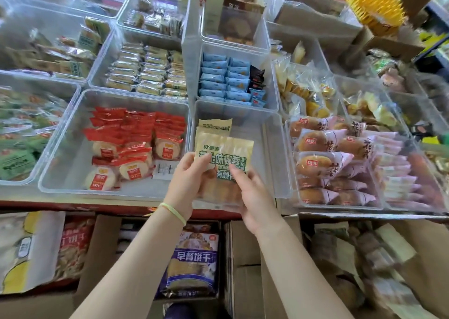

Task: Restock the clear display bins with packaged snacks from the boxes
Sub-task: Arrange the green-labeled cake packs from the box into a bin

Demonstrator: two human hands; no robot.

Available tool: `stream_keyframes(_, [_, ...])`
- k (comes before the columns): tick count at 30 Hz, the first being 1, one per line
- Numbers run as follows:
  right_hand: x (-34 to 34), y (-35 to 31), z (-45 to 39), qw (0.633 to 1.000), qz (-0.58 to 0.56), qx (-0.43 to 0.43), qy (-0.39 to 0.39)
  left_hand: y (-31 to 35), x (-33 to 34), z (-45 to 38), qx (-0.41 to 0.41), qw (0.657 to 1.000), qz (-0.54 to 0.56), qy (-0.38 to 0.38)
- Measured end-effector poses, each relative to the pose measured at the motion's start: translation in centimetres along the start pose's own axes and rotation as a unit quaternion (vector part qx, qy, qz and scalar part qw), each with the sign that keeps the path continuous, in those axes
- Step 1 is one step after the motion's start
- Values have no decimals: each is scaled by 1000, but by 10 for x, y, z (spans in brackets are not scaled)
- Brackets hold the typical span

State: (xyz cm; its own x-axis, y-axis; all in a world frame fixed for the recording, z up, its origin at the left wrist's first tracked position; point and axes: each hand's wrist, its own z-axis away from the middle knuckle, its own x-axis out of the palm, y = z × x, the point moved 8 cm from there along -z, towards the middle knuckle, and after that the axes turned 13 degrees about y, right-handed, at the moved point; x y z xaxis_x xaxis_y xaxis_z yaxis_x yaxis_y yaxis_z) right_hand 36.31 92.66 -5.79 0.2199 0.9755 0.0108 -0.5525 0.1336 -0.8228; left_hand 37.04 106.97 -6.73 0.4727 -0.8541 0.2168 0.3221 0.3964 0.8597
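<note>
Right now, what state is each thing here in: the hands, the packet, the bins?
Left hand: grips the packet.
Right hand: grips the packet.
Tan bread packet with green lettering: sealed, held over the bin.
Clear plastic bin in front: nearly empty.
Clear bin of red-wrapped cakes: partly full.

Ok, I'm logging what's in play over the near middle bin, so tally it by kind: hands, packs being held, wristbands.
hands: 2, the left hand and the right hand
tan snack pack, held by both: 1
green wristband: 1
Total: 4
</note>
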Motion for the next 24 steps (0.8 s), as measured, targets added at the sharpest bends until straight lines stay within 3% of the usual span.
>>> stream_keyframes(6, [12,12,-18,999,-19,50,11,-3,-10,-22,1,996,5,86])
stream_keyframes(12, [15,28,-37,973,121,187,-61,-3,-11,-49,34,992,-16,118])
stream_keyframes(17, [9,17,-80,981,100,165,-21,1,7,-71,135,978,-105,118])
stream_keyframes(19, [7,14,-100,984,111,138,-8,2,6,-82,214,939,-233,133])
stream_keyframes(21, [3,15,-118,984,130,119,8,-8,-2,-95,283,861,-397,146])
stream_keyframes(24, [0,33,-138,971,195,138,19,-35,-10,-105,282,782,-544,115])
